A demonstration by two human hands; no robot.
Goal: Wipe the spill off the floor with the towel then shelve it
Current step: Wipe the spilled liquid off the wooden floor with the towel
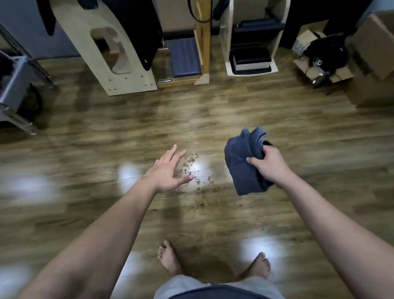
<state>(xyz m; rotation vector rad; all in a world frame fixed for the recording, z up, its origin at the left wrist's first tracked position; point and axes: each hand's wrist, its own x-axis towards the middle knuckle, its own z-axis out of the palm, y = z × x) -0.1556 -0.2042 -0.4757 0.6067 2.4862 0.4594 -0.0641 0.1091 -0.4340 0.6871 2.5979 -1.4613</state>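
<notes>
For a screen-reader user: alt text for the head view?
Standing barefoot, a person's right hand grips a folded blue towel above a wooden floor; droplets of spill lie beside the open left hand.

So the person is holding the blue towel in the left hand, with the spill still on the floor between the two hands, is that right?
Not quite: the head view shows the towel in the right hand; the left hand is open. The spill is still on the floor between them.
</notes>
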